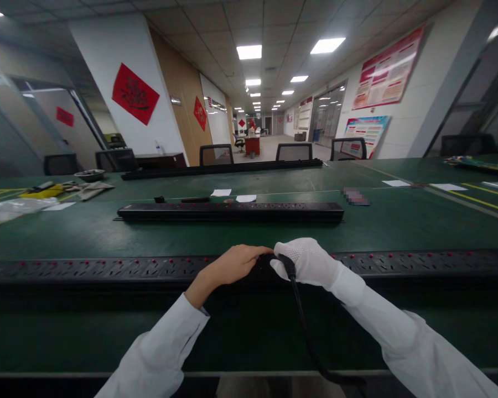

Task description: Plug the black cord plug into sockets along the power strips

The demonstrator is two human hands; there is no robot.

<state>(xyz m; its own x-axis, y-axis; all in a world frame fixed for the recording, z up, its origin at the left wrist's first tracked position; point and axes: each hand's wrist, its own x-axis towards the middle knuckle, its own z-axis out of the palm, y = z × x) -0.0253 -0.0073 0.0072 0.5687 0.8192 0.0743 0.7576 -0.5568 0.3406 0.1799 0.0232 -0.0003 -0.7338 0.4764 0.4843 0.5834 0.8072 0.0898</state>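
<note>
A long black power strip point(120, 271) with a row of sockets and red indicator lights lies across the green table in front of me. My left hand point(236, 265), bare, rests over its middle with fingers stretched towards the right, the index fingertip close to the other hand. In a white dotted glove, my right hand point(309, 261) grips a black power plug point(289, 267) above the strip. The plug's front end is hidden, so I cannot tell whether it sits in a socket. Its black cord point(302, 318) hangs down over the table's near edge.
Behind it, a shorter stack of black power strips point(232, 213) lies crosswise. Farther back are white papers point(246, 198) and a long black bar point(224, 169). A bowl point(89, 175) and a yellow item point(41, 191) lie at left. Mesh chairs point(294, 152) stand beyond the table.
</note>
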